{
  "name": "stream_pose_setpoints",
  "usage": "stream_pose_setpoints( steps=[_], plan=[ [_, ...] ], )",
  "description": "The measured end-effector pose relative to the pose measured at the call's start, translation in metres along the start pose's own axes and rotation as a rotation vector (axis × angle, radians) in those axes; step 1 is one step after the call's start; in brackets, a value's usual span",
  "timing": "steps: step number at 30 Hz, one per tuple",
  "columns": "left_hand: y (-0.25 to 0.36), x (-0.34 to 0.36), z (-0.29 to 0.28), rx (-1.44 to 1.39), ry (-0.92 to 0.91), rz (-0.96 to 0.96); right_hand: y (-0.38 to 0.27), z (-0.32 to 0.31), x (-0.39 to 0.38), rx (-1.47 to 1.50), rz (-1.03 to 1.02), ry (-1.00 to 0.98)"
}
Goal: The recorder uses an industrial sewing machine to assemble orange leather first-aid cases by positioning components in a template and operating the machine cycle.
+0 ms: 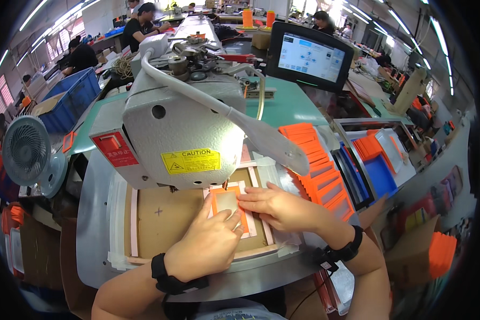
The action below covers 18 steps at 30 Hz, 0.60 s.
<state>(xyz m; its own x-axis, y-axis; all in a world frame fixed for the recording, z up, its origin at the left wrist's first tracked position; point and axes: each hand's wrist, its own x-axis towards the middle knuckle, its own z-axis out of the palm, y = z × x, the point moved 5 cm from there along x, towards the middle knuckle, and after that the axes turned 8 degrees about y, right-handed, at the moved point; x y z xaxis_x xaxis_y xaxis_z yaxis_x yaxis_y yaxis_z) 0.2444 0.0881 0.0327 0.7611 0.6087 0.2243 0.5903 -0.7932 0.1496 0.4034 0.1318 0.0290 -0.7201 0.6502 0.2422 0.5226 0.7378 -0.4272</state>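
Observation:
A small orange rectangular piece [244,216] with a pale window [226,201] lies inside a white-edged cutout on a tan template board [165,213]. My left hand [210,242] rests over its lower left part, fingers stretched, the index along the left edge. My right hand [274,207] lies at its right edge, fingers extended and flat. Neither hand grips anything I can see. Just beyond the fingertips hangs the grey sewing machine head [186,128]; its needle area [225,185] is close above the piece's far edge.
Stacked orange pieces [317,170] fan out right of the machine. A touch screen [309,58] stands behind, with a tray of blue and orange parts [381,160] at right. At left are a fan [28,149] and a blue crate [69,101]. Several people sit farther back.

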Motion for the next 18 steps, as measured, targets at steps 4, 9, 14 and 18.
stream_pose_setpoints(
  steps=[4, 9, 14, 18],
  plan=[
    [-0.004, -0.019, -0.006, -0.134, 0.104, -0.046, -0.028, -0.053, -0.042, 0.107, 0.086, 0.294],
    [-0.002, -0.016, -0.006, -0.198, 0.101, -0.063, -0.059, -0.091, -0.195, -0.047, 0.635, 0.699],
    [-0.001, -0.013, -0.005, -0.238, 0.05, -0.091, -0.076, -0.034, -0.368, -0.45, 1.18, 0.728],
    [0.006, -0.015, -0.006, -0.184, 0.055, -0.128, -0.09, 0.022, -0.406, -0.416, 1.328, 0.6]
  ],
)
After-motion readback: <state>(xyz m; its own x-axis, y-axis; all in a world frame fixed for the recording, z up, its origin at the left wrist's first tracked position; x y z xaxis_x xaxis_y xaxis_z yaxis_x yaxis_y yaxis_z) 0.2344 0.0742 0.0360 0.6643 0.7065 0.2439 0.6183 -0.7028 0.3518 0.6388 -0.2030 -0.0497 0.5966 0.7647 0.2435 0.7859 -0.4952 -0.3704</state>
